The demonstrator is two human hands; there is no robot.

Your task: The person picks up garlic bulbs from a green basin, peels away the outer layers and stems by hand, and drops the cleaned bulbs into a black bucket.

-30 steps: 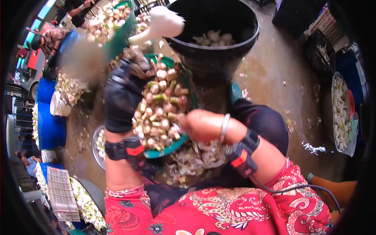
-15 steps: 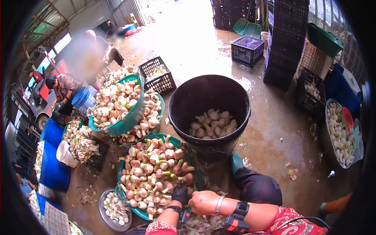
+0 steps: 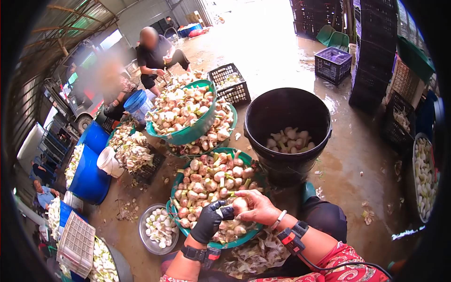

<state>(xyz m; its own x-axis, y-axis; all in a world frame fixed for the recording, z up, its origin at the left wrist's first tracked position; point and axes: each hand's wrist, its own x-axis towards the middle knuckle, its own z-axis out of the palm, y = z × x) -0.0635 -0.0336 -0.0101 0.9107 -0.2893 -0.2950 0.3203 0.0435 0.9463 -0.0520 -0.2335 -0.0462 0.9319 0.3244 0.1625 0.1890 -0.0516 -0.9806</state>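
My right hand [image 3: 260,209] is closed round a garlic bulb [image 3: 240,205], thumb and fingers on its sides. My left hand [image 3: 209,223], in a black glove, is beside that bulb with its fingers curled in. A small white patch shows at its fingertips; what they pinch, if anything, I cannot make out. Both hands are over a green basin [image 3: 235,243] heaped with untrimmed garlic bulbs [image 3: 202,181]. Beyond it to the right stands a big black bucket [image 3: 282,162] with garlic bulbs in the bottom.
Left of the basin is a metal bowl [image 3: 149,241] of white garlic. Another heaped green basin [image 3: 190,135] stands further back, near a black crate [image 3: 239,94]. Dry husks [image 3: 263,254] lie below my hands. Two people sit working at the back left.
My view has swung left, so the scene sits further right. Both hands have lifted from low at the basin's near edge, and the garlic bulb now shows in my right hand.
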